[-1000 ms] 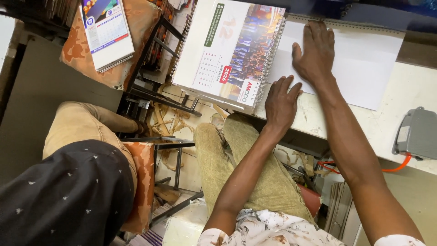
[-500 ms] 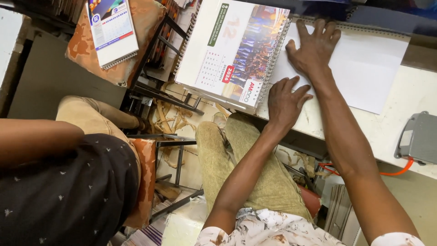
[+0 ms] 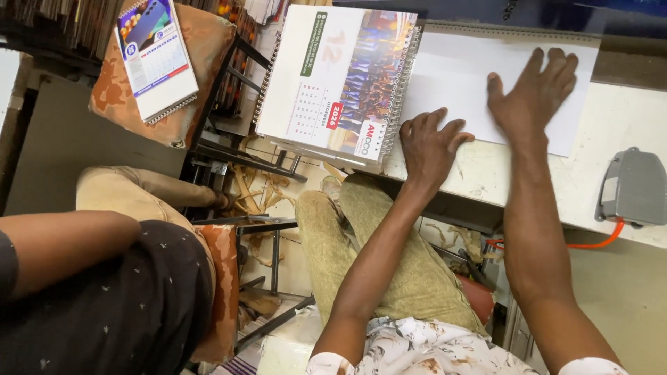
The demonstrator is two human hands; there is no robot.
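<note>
My right hand point(image 3: 531, 94) lies flat, fingers spread, on a white sheet point(image 3: 458, 76) on the pale worktable point(image 3: 611, 139). At the sheet's near left corner my left hand point(image 3: 431, 142) also rests flat on the table edge, fingers apart. Just left of that hand is a stack of spiral-bound wall calendars point(image 3: 333, 76), the top one showing a photo and a month grid. Neither hand grips anything.
A grey box with an orange cable point(image 3: 636, 187) sits at the table's right. Another calendar point(image 3: 156, 55) lies on an orange cushioned chair point(image 3: 201, 83) at the upper left. A co-worker in a dark dotted shirt point(image 3: 118, 298) sits at the lower left, beside metal stool frames.
My right hand has slid to the right across the white sheet. My left hand stays at the sheet's corner. The co-worker's bare arm has come into view at the left.
</note>
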